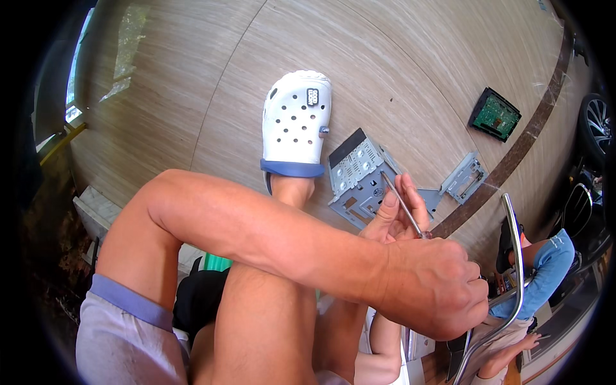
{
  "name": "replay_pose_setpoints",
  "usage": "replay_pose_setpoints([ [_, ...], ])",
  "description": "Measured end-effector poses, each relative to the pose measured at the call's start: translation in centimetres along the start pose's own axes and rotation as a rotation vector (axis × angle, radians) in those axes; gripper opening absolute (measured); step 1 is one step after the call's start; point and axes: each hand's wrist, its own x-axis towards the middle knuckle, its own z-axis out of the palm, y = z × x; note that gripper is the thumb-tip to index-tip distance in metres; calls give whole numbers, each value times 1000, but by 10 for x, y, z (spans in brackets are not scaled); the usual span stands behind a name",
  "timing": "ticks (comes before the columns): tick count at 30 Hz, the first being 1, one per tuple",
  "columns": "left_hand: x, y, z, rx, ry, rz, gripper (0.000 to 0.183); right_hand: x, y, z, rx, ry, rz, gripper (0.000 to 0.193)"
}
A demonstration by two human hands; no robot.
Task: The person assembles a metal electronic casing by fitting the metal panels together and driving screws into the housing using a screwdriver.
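"Where's that grey, boxy sheet-metal housing (355,172)?"

"Just right of the white perforated clog (295,122). Probably stiff, hollow, sharp-edged; hold its flat sides."

"And the hands?"

"Left hand (439,289) grips the slim steel screwdriver (402,203); right hand (393,226) flanks it, contact unclear."

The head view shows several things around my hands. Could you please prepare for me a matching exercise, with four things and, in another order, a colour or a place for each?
1. Clog
2. Metal box
3. Circuit board
4. Screwdriver

A. Green, dark-edged
B. White, with round holes
C. Handle in the left hand
D. Grey, with cut-out openings

Pairs: 1-B, 2-D, 3-A, 4-C.
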Motion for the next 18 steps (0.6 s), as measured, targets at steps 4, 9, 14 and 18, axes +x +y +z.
replay_pose_setpoints([
  [4, -1, 0, 0, 8, -8, -7, 18, 0, 19, -19, 34, -158, 19, 22],
  [9, -2, 0, -1, -3, -36, -9, 18, -1, 20, -14, 37, -95, 33, 18],
  [14, 0, 0, 1, -29, -64, -4, 19, 3, 25, -16, 67, -94, -33, 17],
  [18, -2, 0, 0, -18, -68, -20, 19, 3, 16, -15, 23, -108, 19, 19],
])
